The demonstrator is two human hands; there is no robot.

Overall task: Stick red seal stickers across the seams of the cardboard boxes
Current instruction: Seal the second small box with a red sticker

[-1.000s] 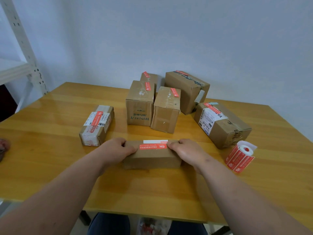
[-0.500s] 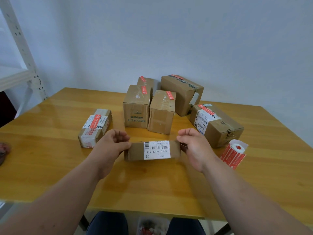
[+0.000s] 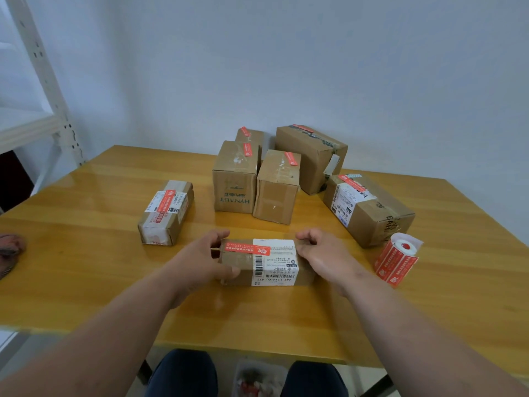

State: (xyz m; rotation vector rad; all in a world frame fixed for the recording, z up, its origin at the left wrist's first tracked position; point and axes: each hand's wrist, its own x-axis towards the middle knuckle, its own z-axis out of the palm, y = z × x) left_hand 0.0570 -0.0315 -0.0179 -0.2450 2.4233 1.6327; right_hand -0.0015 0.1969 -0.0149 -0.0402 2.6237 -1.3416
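A small flat cardboard box [image 3: 243, 263] lies in front of me on the wooden table [image 3: 86, 267]. It carries a white shipping label [image 3: 276, 265] and a red seal sticker [image 3: 247, 250] along its far top edge. My left hand [image 3: 200, 260] grips its left end with curled fingers. My right hand [image 3: 320, 253] grips its right end the same way. A roll of red seal stickers [image 3: 396, 260] stands to the right of my right hand.
Several sealed boxes stand behind: a labelled one [image 3: 166, 212] at the left, two upright ones [image 3: 234, 177] [image 3: 277, 187] in the middle, larger ones [image 3: 312, 156] [image 3: 369, 209] at the right. A white shelf frame [image 3: 43, 81] rises at the far left.
Both hands turned the small box over in the air, label side toward me, then brought it back down with the red sticker showing on top again.
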